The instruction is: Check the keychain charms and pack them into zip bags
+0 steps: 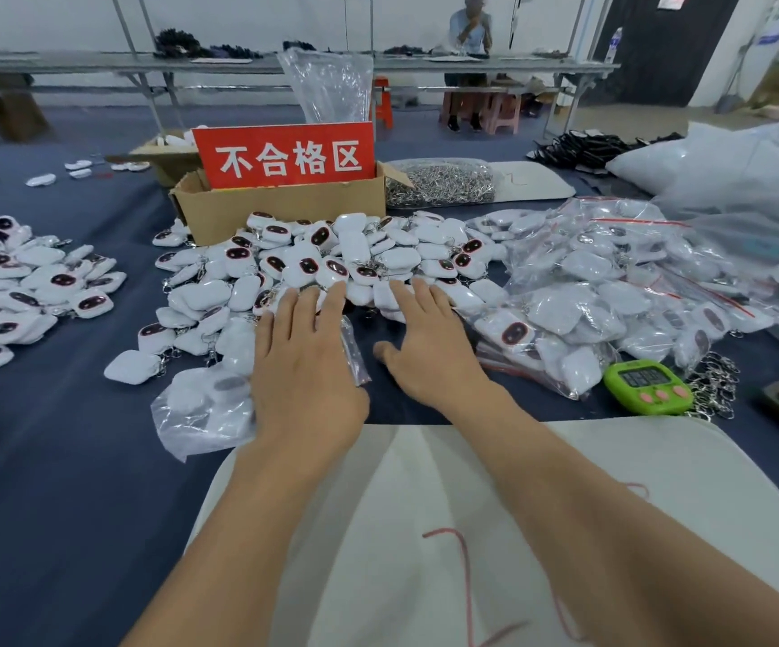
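Where hands rest: left hand [303, 361] and right hand [429, 338] flat, fingers straight, on charms [331, 259] mid-frame.
Charms: look light and slick; pinch one by its edges.

A packing workshop: long worktables [285, 63], heaped charms [355, 254], a reject-zone box [280, 210].

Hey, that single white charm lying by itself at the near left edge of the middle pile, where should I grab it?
Pinch the lone charm across its white body, coming from above and from its left. It lies flat and apart on the blue cloth, with its key ring trailing right toward the pile, so that side is probably crowded.
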`<state>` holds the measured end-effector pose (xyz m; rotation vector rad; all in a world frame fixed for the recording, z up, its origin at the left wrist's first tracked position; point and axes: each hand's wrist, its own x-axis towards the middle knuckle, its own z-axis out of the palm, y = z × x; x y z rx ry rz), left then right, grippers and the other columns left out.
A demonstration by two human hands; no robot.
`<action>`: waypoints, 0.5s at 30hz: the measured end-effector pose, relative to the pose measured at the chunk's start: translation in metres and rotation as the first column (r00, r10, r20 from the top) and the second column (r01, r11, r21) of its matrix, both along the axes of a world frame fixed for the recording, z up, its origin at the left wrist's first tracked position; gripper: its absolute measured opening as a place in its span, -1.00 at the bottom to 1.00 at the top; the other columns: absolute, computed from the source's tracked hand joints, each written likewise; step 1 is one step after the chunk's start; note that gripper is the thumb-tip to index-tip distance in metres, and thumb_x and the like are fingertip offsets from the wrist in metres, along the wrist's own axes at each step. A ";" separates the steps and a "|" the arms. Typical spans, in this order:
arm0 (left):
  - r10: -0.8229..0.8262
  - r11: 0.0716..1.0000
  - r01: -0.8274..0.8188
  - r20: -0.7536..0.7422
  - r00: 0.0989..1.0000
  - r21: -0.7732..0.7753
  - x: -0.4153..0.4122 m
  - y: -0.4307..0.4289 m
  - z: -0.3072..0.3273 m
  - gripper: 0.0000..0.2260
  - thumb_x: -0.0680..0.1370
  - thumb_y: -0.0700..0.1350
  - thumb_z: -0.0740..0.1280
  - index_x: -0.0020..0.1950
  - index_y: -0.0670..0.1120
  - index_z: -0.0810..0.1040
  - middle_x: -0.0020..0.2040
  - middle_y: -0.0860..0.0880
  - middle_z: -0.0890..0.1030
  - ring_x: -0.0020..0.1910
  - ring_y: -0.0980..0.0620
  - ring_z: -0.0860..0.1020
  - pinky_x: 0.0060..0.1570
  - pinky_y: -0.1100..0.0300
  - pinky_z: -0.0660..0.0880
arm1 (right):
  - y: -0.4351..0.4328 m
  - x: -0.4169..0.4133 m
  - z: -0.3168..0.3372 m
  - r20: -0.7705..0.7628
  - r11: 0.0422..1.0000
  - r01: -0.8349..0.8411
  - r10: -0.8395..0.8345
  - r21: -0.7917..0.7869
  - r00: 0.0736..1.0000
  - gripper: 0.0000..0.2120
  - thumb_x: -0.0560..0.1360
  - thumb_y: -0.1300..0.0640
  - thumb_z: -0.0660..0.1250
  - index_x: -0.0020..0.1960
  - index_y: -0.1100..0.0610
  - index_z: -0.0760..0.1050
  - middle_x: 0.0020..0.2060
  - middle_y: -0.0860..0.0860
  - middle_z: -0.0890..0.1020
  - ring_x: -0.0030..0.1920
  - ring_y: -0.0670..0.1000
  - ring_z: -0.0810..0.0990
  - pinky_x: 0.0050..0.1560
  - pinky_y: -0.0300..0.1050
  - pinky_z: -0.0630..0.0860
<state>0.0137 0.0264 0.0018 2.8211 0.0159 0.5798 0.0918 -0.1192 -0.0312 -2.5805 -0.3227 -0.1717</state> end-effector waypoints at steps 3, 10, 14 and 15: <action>-0.043 0.995 0.046 0.045 0.998 -0.084 0.000 -0.005 0.002 -0.07 0.35 0.01 0.53 0.64 0.07 0.14 0.62 0.02 0.21 0.65 -0.01 0.02 0.61 0.07 -0.13 | 0.007 0.016 -0.003 0.016 0.996 -0.054 0.055 -0.065 0.998 -0.31 0.59 -0.09 0.27 0.65 -0.02 0.09 0.63 0.10 0.16 0.61 0.14 0.09 0.57 0.16 0.14; -0.127 0.971 0.168 0.227 0.965 -0.170 -0.012 -0.036 0.002 -0.45 0.37 -0.06 0.49 0.38 0.06 0.55 0.26 0.10 0.60 0.36 0.02 0.43 0.44 0.13 0.21 | 0.004 0.007 0.007 0.117 0.999 0.029 -0.027 -0.017 0.993 -0.80 0.43 0.22 0.32 -0.12 -0.04 0.36 -0.24 -0.05 0.46 0.03 0.18 0.55 -0.02 -0.09 0.28; -0.165 0.910 0.233 0.218 0.962 -0.342 -0.020 -0.046 -0.001 -0.63 0.44 -0.12 0.41 0.22 0.16 0.63 0.00 0.13 0.69 0.06 0.08 0.57 0.15 0.14 0.44 | -0.013 -0.025 0.010 0.133 0.965 0.099 -0.134 0.242 0.982 -0.81 0.48 0.15 0.32 0.02 -0.11 0.52 -0.09 -0.08 0.53 0.04 0.08 0.49 -0.02 -0.08 0.33; -0.159 0.892 0.226 0.196 0.968 -0.392 -0.021 -0.049 -0.001 -0.64 0.46 -0.07 0.36 0.24 0.20 0.60 -0.04 0.14 0.68 0.01 0.11 0.57 0.07 0.15 0.48 | -0.016 -0.036 0.011 0.119 0.919 0.103 -0.159 0.381 0.980 -0.81 0.50 0.16 0.32 0.02 -0.11 0.54 -0.09 -0.11 0.57 0.03 0.04 0.53 0.00 -0.07 0.40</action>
